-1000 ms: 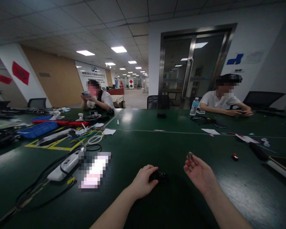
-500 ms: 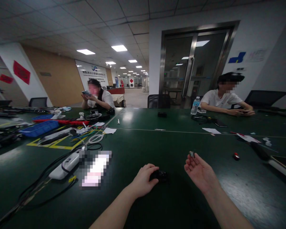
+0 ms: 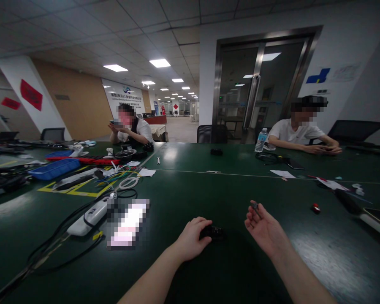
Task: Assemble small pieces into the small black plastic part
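With left hand (image 3: 193, 240), gripping a black device (image 3: 214, 232) on the green table (image 3: 177, 190); with right hand (image 3: 266, 232), palm up, pinching a small grey piece (image 3: 255, 207). Seemingly midway: already holding both, well apart, releasing neither yet.

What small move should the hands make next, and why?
I'd probably bring the right hand a little left, toward the black object: it holds a small grey piece well apart from that object, which the left hand is gripping at one end.
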`<state>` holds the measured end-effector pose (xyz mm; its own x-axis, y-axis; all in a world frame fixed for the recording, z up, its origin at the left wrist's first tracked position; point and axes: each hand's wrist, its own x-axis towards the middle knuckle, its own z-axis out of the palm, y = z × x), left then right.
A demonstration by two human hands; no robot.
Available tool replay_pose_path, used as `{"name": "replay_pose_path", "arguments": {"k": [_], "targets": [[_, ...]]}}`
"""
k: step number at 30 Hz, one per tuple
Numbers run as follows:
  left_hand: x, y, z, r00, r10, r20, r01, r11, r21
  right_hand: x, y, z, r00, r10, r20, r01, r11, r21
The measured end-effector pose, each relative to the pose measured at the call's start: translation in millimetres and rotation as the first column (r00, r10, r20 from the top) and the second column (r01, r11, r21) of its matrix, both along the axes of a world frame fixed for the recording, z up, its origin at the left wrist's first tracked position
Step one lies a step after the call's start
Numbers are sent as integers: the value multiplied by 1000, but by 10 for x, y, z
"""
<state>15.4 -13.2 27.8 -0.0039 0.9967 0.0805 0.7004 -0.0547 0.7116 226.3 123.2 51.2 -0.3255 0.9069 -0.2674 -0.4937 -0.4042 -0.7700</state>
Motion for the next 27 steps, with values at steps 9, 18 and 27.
{"name": "replay_pose_path", "arguments": {"k": [9, 18, 27], "targets": [[-7, 13, -28, 1000, -2, 15, 2, 1000, 10, -34, -60, -6, 998, 48, 26, -50, 996, 67], [4, 20, -17, 1000, 0, -11, 0, 1000, 21, -106, -148, -62, 984, 76, 163, -104, 979, 174], [-3, 23, -46, 1000, 4, -8, -4, 999, 50, -212, -334, 50, 966, 100, 239, -157, 960, 233]]}}
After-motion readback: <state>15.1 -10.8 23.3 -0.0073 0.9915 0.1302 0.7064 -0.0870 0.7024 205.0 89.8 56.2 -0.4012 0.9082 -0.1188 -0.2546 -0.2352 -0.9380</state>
